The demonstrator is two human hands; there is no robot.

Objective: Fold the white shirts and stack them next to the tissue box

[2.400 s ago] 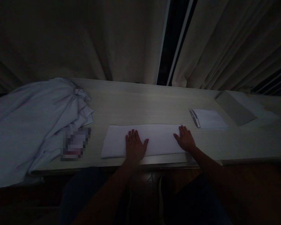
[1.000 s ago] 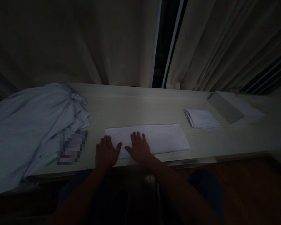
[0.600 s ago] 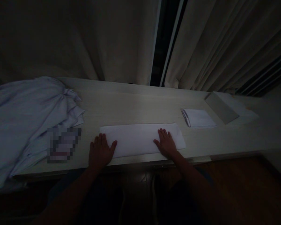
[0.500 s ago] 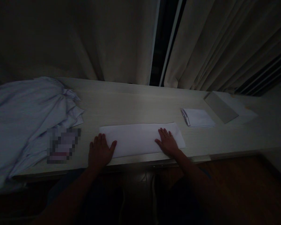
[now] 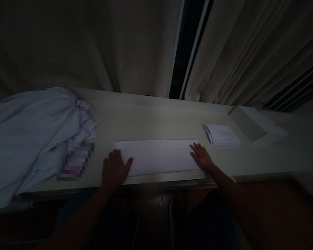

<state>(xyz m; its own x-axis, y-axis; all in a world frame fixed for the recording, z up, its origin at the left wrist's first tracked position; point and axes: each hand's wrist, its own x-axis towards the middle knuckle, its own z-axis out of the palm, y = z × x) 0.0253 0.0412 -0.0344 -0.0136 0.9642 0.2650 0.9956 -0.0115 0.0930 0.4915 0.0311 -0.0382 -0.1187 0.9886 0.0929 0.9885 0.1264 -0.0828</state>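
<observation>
Since half a second ago, your right hand (image 5: 202,158) has slid farther out along the folded white cloth (image 5: 156,157) and now lies flat at its right end. Your left hand (image 5: 115,168) has stayed put at the left end, thumb on the cloth, palm on the tabletop (image 5: 151,119).

Both hands are open and flat, fingers spread. They press down and grip nothing.

The cloth lies in a long strip near the front edge of the tabletop, right in front of you. It looks soft, thin and light, so it will bend and flop when lifted. The two short ends, just where your hands are, look like the best places to take hold, pinching all the layers together so the fold does not fall open.

To the left, a blurred small thing (image 5: 74,160) sits beside a big pile of pale cloth (image 5: 33,135). Farther off to the right lie a small folded white square (image 5: 222,134) and a flat grey board (image 5: 247,123). Behind it all hang curtains (image 5: 114,45).
</observation>
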